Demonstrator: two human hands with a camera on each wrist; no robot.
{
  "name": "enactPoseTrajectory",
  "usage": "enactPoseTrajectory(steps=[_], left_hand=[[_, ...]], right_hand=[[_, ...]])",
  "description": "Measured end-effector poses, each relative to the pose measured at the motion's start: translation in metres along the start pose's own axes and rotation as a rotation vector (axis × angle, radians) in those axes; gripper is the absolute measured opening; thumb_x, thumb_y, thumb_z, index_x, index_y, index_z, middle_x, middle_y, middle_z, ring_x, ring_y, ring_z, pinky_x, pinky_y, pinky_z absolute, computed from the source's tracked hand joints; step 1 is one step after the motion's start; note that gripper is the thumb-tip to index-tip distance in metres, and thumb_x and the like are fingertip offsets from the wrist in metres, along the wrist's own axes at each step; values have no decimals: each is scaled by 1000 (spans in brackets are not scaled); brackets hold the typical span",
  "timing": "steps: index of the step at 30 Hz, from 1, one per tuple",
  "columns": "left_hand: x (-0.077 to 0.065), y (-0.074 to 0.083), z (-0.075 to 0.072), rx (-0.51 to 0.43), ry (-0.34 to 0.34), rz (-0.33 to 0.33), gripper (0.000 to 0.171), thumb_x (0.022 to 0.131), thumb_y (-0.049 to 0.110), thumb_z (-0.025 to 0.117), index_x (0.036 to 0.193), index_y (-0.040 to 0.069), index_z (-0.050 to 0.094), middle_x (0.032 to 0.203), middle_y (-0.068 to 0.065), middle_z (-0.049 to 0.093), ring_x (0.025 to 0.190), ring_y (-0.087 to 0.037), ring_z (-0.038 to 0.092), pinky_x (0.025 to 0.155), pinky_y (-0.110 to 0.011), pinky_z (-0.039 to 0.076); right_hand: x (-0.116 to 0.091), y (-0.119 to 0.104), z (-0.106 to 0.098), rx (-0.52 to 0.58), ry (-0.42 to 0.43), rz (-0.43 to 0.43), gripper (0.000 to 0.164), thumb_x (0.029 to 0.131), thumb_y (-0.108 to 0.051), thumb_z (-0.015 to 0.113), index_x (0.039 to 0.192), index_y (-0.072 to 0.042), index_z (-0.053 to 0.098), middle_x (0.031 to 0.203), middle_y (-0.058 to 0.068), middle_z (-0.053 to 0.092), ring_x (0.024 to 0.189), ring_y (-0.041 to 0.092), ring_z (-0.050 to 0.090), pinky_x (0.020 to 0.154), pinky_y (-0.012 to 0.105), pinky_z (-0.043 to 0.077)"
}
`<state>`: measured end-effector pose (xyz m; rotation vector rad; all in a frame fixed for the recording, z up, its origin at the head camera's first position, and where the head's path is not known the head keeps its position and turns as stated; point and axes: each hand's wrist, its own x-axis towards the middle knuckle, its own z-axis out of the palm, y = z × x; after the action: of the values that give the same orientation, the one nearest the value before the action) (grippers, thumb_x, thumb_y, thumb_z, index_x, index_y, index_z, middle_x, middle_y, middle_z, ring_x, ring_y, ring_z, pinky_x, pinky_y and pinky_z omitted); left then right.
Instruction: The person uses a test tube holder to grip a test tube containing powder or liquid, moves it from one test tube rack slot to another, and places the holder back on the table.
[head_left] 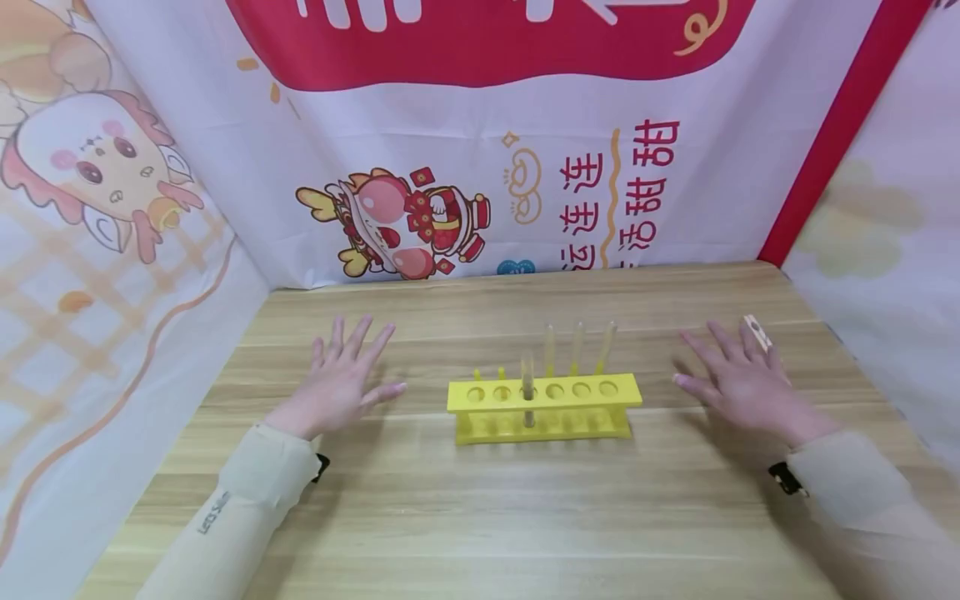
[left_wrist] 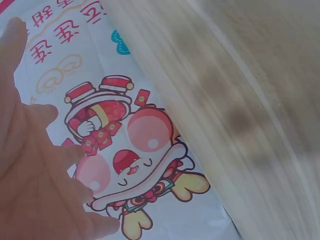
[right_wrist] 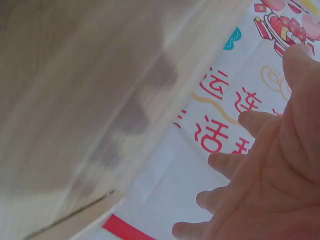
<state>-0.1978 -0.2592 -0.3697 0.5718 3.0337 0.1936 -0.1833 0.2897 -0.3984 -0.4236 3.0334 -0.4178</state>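
Note:
A yellow test tube rack stands at mid-table between the two hands. One clear test tube is upright in its third hole from the left. Three more glass tubes stand along the rack's back on the right, and two bare yellow pegs show at the back left. To the rack's left, my left hand is held with fingers spread, holding nothing. My right hand is likewise spread, to the rack's right. A small pale wooden piece, partly hidden, shows just beyond the right fingers.
The wood-grain table meets a printed cloth hanging at its back. More cloth hangs along the left side and right side. Dark bands sit at the wrists.

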Motion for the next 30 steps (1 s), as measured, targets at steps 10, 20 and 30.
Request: enactPoseTrajectory(steps=[10,20,30], left_hand=[[-3,14,-5,-357,-85,95,88,89,55,67,158,29,19,164,-8,16,148,-38,9,110,-65,16],[-5,45,20,-798,-191,124,77,89,40,74,153,26,35,149,-4,45,136,-32,41,106,-50,38],[-4,74,36,-985,-120,-32,49,91,18,74,135,8,57,124,-4,64,113,-22,60,96,-39,48]], right_hand=[[-2,45,-31,-9,16,37,73,99,-47,57,148,4,36,143,42,31,128,63,29,100,72,26],[-1,101,-40,-138,-48,76,62,97,-32,62,132,16,46,125,43,50,113,61,47,87,69,40],[7,113,-43,-100,-116,204,42,94,-39,62,88,2,60,77,14,59,69,31,56,60,52,46]])
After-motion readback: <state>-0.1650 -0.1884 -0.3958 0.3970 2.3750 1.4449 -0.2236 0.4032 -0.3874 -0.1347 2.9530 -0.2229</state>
